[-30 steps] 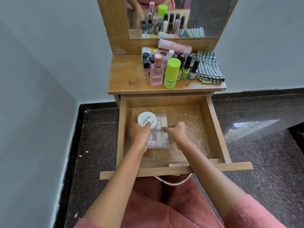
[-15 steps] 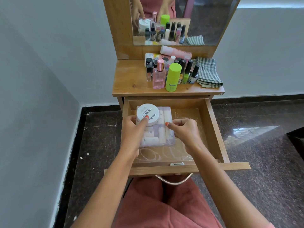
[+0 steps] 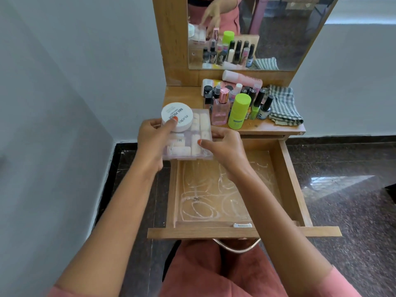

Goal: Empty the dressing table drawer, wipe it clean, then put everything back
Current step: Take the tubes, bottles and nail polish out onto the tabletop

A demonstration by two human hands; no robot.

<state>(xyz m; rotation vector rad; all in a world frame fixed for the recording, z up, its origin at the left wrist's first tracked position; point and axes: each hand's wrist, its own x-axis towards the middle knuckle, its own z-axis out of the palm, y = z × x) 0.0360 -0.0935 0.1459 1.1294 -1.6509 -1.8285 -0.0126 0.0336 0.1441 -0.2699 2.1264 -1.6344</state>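
The wooden drawer stands pulled out below the dressing table top; its floor shows white smeared streaks and holds nothing. Above its back left corner I hold a clear plastic box of small pale items, with a round white jar resting on it. My left hand grips the box's left side, thumb pressed on the jar. My right hand grips the box's right edge.
Several bottles stand on the table top, among them a pink perfume bottle and a lime-green bottle. A striped cloth lies at the right. The mirror rises behind. Walls close in left and behind; dark stone floor lies around.
Both hands have lifted the box with the jar out of the drawer, up and back toward the table top's left front edge. The drawer floor is now bare.
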